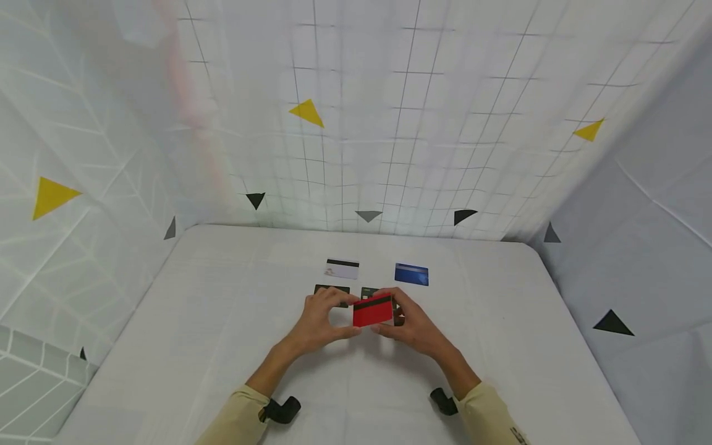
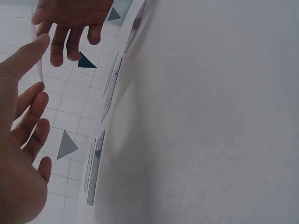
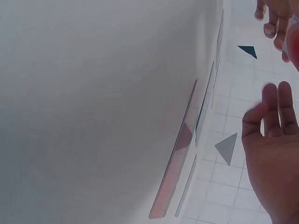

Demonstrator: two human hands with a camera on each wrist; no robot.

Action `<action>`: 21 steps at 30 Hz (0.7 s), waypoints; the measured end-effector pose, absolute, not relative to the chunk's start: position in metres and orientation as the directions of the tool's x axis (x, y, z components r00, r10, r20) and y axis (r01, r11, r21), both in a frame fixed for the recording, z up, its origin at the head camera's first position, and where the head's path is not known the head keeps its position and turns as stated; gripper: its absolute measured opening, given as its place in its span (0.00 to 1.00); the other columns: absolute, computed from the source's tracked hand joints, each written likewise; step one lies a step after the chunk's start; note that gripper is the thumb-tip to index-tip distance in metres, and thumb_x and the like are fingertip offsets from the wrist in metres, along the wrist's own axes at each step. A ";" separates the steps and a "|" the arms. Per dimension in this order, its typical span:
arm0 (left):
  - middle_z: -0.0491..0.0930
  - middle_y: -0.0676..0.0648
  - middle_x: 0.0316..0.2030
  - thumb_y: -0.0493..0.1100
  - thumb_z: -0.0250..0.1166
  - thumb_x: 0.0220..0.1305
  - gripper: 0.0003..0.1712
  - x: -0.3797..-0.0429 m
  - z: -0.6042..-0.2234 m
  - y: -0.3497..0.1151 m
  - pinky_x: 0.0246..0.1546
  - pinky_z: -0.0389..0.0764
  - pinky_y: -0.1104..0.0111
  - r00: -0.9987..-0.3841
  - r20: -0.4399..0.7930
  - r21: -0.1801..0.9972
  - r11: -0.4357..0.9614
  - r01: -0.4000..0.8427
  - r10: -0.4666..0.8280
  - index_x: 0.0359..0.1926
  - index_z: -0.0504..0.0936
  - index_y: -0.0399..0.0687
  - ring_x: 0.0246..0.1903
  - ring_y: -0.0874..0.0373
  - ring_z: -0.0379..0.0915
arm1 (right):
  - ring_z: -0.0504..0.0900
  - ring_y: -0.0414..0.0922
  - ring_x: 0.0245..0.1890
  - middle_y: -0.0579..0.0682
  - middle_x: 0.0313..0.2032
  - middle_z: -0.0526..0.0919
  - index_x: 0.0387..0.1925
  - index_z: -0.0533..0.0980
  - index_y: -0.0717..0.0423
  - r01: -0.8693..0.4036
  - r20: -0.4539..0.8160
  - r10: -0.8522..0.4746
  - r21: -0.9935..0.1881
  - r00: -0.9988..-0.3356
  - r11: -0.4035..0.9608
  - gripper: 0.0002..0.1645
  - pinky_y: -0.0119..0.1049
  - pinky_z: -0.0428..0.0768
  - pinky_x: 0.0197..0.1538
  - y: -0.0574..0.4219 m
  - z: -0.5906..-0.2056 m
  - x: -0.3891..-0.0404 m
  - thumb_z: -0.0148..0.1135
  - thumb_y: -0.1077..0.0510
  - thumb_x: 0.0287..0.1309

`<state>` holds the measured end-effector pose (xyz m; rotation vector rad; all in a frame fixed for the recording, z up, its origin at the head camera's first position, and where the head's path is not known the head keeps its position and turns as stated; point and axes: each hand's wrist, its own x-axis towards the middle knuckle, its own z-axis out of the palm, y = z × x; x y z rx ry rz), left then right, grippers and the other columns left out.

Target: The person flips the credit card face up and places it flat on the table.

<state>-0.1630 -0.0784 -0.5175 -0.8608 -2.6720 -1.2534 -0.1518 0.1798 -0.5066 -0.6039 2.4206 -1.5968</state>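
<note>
A red bank card (image 1: 372, 312) with a black magnetic stripe is held up over the white table, its striped face toward the head camera. My left hand (image 1: 319, 318) grips its left end, fingertips at the upper corner and thumb near the lower one. At the right end, my right hand (image 1: 411, 321) holds it with fingers along the top edge and thumb below. Seen almost edge-on, the card (image 2: 39, 65) is a thin line in the left wrist view. Behind the hands, a dark card (image 1: 343, 301) and a green card (image 1: 366, 292) are partly hidden.
Farther back on the table (image 1: 250, 278) lie a white card (image 1: 342, 269) with a black stripe and a blue card (image 1: 411, 274). White sheets with grid lines and yellow (image 1: 308, 113) and dark triangles enclose the table on the back and sides.
</note>
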 end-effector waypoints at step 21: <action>0.75 0.59 0.55 0.63 0.75 0.54 0.38 -0.163 -0.519 -0.082 0.60 0.57 0.50 -0.861 0.226 0.724 0.513 0.461 0.456 0.65 0.77 0.60 0.55 0.61 0.65 | 0.79 0.57 0.58 0.57 0.62 0.73 0.67 0.62 0.52 -0.230 0.114 -0.494 -0.956 -0.862 0.180 0.39 0.61 0.77 0.56 0.181 -0.510 -0.153 0.71 0.63 0.59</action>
